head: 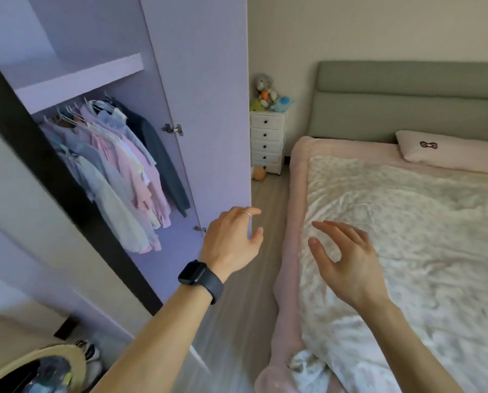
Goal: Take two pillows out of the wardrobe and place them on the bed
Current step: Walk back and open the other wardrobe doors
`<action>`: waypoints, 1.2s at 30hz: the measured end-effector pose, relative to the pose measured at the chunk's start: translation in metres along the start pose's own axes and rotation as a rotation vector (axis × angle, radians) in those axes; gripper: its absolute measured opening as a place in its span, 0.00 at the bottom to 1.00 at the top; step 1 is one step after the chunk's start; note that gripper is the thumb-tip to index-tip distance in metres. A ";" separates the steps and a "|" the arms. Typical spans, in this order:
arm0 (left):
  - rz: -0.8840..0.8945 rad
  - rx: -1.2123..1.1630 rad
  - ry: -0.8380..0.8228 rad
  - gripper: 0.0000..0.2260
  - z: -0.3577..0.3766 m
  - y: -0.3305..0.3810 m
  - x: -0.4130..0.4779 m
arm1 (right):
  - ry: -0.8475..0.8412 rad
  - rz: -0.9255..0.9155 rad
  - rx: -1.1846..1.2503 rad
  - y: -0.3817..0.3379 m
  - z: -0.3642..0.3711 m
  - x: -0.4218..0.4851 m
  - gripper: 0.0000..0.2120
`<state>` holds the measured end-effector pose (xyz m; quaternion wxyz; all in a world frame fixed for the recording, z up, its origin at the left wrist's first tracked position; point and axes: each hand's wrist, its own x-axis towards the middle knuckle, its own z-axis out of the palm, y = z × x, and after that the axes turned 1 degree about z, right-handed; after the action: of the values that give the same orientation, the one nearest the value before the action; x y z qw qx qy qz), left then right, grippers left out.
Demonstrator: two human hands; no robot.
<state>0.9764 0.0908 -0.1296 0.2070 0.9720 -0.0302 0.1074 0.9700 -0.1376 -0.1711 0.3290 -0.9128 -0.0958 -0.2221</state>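
Bedroom with grey wood-look floor (pixel 268 211), narrow strip between lilac open wardrobe (pixel 203 80) and pink-edged bed with rumpled floral cover (pixel 407 236). Pastel shirts on hangers (pixel 118 171) inside wardrobe under bare lilac shelf (pixel 78 80). One pale pink pillow with bow motif (pixel 447 151) lay at green padded headboard (pixel 407 103). White drawer chest (pixel 268 140) topped with plush toys (pixel 268 93) stood beyond. Left hand (pixel 231 239) empty, fingers spread, at door edge; right hand (pixel 347 259) empty, loosely curled above bed edge.
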 end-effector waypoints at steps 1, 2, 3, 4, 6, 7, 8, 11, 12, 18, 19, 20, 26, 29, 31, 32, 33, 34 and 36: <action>0.032 -0.001 -0.023 0.19 0.008 -0.001 0.013 | 0.009 0.033 -0.011 0.004 0.003 0.004 0.16; 0.055 -0.013 -0.042 0.18 0.016 -0.002 0.028 | 0.017 0.065 -0.028 0.009 0.006 0.009 0.16; 0.067 -0.034 -0.056 0.18 0.025 -0.004 0.043 | 0.023 0.092 -0.050 0.014 0.010 0.014 0.16; 0.077 -0.054 -0.071 0.18 0.034 -0.006 0.058 | 0.027 0.115 -0.071 0.020 0.014 0.020 0.16; 0.092 -0.080 -0.106 0.17 0.051 -0.009 0.090 | 0.035 0.158 -0.094 0.033 0.023 0.036 0.16; 0.094 -0.089 -0.122 0.17 0.059 -0.011 0.107 | 0.039 0.176 -0.096 0.039 0.028 0.048 0.16; 0.092 -0.099 -0.134 0.17 0.066 -0.014 0.125 | 0.044 0.188 -0.096 0.044 0.035 0.063 0.16; 0.054 -0.139 -0.128 0.17 0.080 -0.025 0.181 | 0.056 0.177 -0.076 0.057 0.061 0.113 0.18; 0.033 -0.161 -0.119 0.17 0.083 -0.027 0.201 | 0.055 0.176 -0.062 0.060 0.070 0.132 0.19; -0.021 -0.256 -0.084 0.17 0.093 -0.033 0.299 | 0.020 0.193 -0.054 0.080 0.108 0.233 0.16; -0.022 -0.257 -0.083 0.17 0.094 -0.036 0.314 | 0.015 0.197 -0.046 0.083 0.112 0.250 0.17; -0.019 -0.249 -0.085 0.17 0.094 -0.039 0.328 | 0.008 0.201 -0.039 0.086 0.117 0.266 0.17; 0.049 -0.199 -0.072 0.16 0.098 -0.056 0.428 | 0.045 0.185 -0.062 0.107 0.150 0.355 0.17; 0.109 -0.208 -0.024 0.16 0.101 -0.064 0.489 | 0.062 0.173 -0.097 0.117 0.170 0.406 0.18; 0.154 -0.211 -0.005 0.16 0.102 -0.068 0.528 | 0.075 0.168 -0.112 0.123 0.182 0.443 0.19; 0.179 -0.216 -0.004 0.16 0.102 -0.070 0.549 | 0.087 0.182 -0.115 0.126 0.187 0.464 0.20; 0.205 -0.223 -0.005 0.15 0.101 -0.072 0.570 | 0.103 0.199 -0.115 0.129 0.190 0.486 0.20; 0.225 -0.229 -0.004 0.15 0.100 -0.074 0.590 | 0.116 0.209 -0.115 0.131 0.193 0.505 0.20; 0.256 -0.236 0.008 0.15 0.103 -0.076 0.629 | 0.151 0.210 -0.117 0.137 0.200 0.541 0.20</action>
<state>1.6181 0.1093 -0.1126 0.3045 0.9287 -0.1652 0.1324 1.5601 -0.0988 -0.1310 0.3028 -0.9161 0.0386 -0.2599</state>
